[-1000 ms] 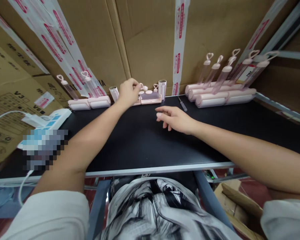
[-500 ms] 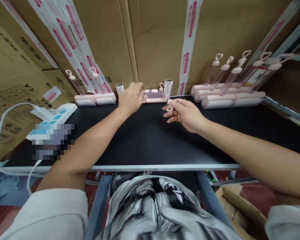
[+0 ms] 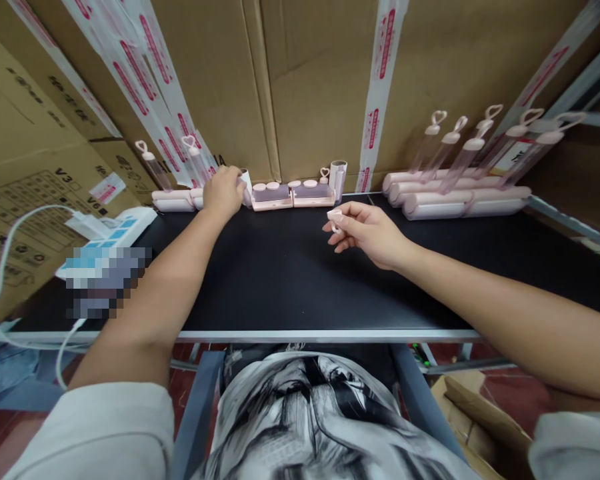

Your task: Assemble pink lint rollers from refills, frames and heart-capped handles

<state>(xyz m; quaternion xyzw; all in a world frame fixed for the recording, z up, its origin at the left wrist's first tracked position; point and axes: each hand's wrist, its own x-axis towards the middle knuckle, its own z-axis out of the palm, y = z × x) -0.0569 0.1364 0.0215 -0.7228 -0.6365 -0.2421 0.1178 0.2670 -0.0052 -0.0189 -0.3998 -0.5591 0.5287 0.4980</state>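
Note:
My right hand point(image 3: 367, 233) pinches a small pale pink cap with a heart-shaped loop point(image 3: 336, 220) between thumb and fingertips, above the black table. At the back left, my left hand point(image 3: 224, 192) has its fingers bent around the left side of a clear tube point(image 3: 247, 183), partly hiding it. Between the hands, against the cardboard, lie two open pink cases point(image 3: 271, 205) with pale oval pieces along their tops. Another clear tube point(image 3: 337, 180) stands at their right end, with a second heart-loop cap point(image 3: 324, 175) beside it.
Pink cylinders with heart-topped clear tubes point(image 3: 464, 200) stand in rows at the back right. Two similar ones point(image 3: 173, 201) are at the back left. A white power strip point(image 3: 130, 223) with a cable lies on the left. Cardboard boxes point(image 3: 320, 87) wall the back.
My left hand has moved left from the open cases to the left clear tube, uncovering the left case. My right hand stays nearly in place, and the cap in it has turned.

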